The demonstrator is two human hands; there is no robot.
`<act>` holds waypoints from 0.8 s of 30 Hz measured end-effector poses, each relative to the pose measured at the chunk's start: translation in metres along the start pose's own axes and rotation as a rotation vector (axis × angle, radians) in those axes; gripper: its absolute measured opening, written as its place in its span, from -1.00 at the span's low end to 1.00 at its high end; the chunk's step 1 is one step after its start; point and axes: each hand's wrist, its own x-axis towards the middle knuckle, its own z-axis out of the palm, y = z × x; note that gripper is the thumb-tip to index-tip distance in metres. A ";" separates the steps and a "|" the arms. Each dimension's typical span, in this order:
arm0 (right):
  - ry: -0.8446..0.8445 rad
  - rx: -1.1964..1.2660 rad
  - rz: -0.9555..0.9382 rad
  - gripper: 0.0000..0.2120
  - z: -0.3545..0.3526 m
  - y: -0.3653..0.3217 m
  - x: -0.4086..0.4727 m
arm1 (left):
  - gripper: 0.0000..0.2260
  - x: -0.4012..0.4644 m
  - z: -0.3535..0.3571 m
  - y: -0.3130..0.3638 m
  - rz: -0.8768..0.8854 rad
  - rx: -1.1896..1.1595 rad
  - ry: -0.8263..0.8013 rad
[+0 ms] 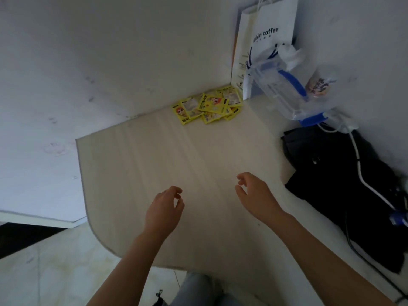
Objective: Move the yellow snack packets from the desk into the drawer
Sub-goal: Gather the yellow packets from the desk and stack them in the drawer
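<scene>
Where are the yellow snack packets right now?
In the head view, the yellow snack packets lie piled at the desk's far edge against the wall, just left of the white paper bag.

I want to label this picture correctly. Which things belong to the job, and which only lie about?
Job: yellow snack packets, desk, left hand, right hand.
Lying about: white paper bag, clear plastic container, black cloth, white cable.

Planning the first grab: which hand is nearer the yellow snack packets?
Right hand, slightly. It hovers below and right of the yellow snack packets; the left hand sits lower and to their left. Both are well short.
</scene>
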 end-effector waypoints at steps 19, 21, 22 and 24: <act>-0.062 -0.202 -0.063 -0.68 -0.031 -0.042 0.214 | -0.75 0.271 -0.043 0.036 0.307 0.422 -0.236; -0.060 -0.231 -0.081 -0.69 -0.036 -0.046 0.245 | -0.73 0.296 -0.037 0.042 0.352 0.485 -0.242; -0.057 -0.238 -0.089 -0.69 -0.038 -0.047 0.259 | -0.71 0.309 -0.033 0.045 0.374 0.511 -0.247; -0.055 -0.242 -0.091 -0.67 -0.041 -0.050 0.286 | -0.66 0.330 -0.026 0.050 0.413 0.546 -0.254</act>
